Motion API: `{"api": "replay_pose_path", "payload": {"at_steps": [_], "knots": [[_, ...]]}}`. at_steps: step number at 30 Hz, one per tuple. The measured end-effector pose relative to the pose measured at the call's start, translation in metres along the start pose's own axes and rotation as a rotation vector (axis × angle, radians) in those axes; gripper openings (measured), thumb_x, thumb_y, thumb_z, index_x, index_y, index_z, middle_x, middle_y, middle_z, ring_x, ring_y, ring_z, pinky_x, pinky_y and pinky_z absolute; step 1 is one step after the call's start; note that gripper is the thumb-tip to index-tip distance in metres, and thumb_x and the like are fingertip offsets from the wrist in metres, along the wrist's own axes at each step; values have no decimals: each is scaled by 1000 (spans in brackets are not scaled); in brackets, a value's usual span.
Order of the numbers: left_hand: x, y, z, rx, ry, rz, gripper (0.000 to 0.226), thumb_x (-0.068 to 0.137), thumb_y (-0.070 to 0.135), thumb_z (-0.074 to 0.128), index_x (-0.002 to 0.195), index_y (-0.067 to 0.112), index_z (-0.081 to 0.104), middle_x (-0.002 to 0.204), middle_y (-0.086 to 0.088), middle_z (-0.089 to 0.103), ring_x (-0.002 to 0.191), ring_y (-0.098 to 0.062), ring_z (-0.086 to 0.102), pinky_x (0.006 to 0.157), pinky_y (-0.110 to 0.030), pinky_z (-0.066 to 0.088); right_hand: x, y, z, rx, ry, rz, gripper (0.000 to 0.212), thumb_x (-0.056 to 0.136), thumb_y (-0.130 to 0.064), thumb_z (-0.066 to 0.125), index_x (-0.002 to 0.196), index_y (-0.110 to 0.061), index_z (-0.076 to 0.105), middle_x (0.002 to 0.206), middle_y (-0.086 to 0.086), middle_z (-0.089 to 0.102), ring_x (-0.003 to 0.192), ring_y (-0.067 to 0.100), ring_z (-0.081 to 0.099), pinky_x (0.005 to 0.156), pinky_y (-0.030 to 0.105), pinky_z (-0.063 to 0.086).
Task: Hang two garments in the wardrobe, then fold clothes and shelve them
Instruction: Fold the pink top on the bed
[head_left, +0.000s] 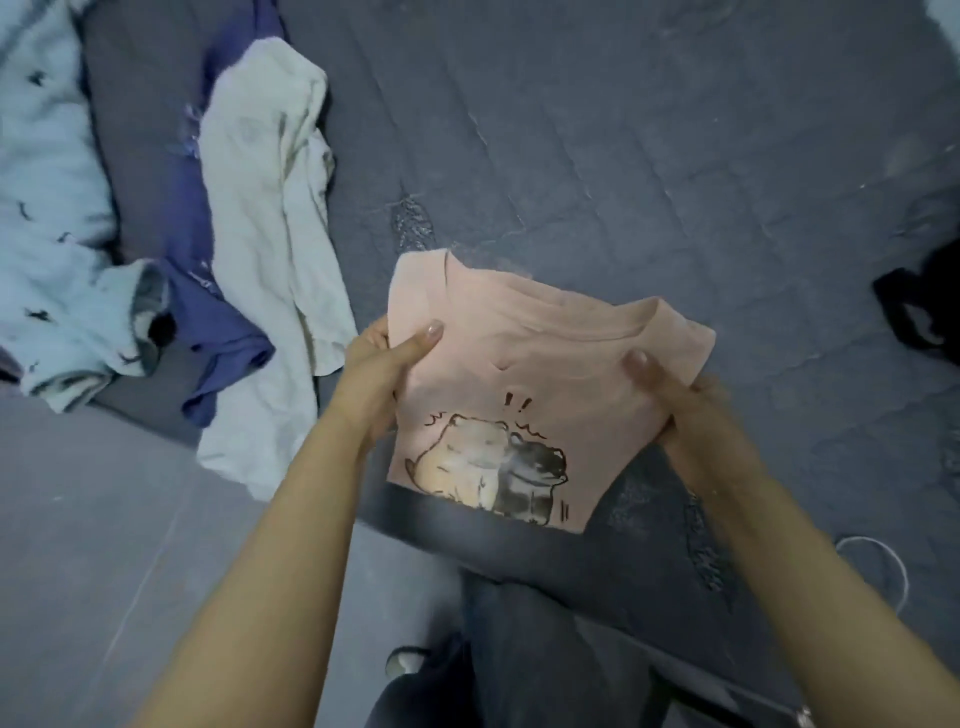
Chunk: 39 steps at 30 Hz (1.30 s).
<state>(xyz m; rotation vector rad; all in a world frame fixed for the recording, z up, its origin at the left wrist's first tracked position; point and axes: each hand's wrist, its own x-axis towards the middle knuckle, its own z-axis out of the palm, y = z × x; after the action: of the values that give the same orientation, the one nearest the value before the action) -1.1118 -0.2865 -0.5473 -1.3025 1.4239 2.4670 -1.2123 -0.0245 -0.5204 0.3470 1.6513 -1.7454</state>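
A folded pink T-shirt (524, 364) with a cartoon print of two animals is held above the near edge of a dark grey bed (623, 156). My left hand (382, 374) grips its left edge, thumb on top and fingers underneath. My right hand (670, 395) grips its right edge the same way. The shirt's collar points away from me and the print faces up.
To the left on the bed lie loose clothes: a cream garment (265, 249), a blue-purple garment (208, 291) and a pale blue patterned one (47, 218). A black item (919, 306) sits at the right edge. Grey floor (78, 519), my legs and a shoe (408, 660) are below.
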Motion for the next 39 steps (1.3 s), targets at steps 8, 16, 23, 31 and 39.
{"api": "replay_pose_path", "payload": {"at_steps": [8, 16, 23, 31, 39], "knots": [[-218, 55, -100, -237, 181, 347, 37, 73, 16, 72, 110, 11, 68, 111, -7, 72, 99, -19, 69, 76, -26, 55, -143, -70, 126, -89, -239, -291, 18, 73, -19, 71, 88, -11, 78, 99, 1, 75, 93, 11, 71, 75, 20, 55], [-462, 122, -224, -207, 483, 693, 40, 67, 22, 76, 105, 15, 68, 103, -3, 75, 91, -15, 72, 67, -22, 56, -304, -113, 296, -269, -663, -452, 33, 61, -35, 85, 90, -19, 80, 97, 5, 76, 90, 14, 72, 73, 22, 56], [-651, 147, -315, -242, 872, 1001, 32, 66, 23, 80, 97, 17, 75, 106, -9, 74, 95, -17, 70, 74, -24, 56, -437, -113, 475, -354, -1103, -505, 55, 56, -48, 87, 87, -4, 75, 94, 18, 74, 84, 23, 69, 73, 34, 56], [-812, 128, -357, -362, 1416, 1193, 33, 62, 21, 81, 95, 13, 76, 105, -13, 73, 92, -18, 71, 71, -23, 56, -594, -74, 648, -328, -1672, -412, 57, 55, -41, 85, 85, 4, 71, 92, 22, 73, 76, 23, 68, 67, 34, 55], [-956, 103, -342, -394, 1940, 1302, 28, 74, 9, 73, 102, 6, 72, 104, -13, 73, 93, -20, 71, 69, -23, 56, -789, -11, 741, -175, -2181, -325, 54, 57, -47, 87, 81, -1, 72, 89, 19, 73, 76, 21, 66, 66, 30, 53]]}}
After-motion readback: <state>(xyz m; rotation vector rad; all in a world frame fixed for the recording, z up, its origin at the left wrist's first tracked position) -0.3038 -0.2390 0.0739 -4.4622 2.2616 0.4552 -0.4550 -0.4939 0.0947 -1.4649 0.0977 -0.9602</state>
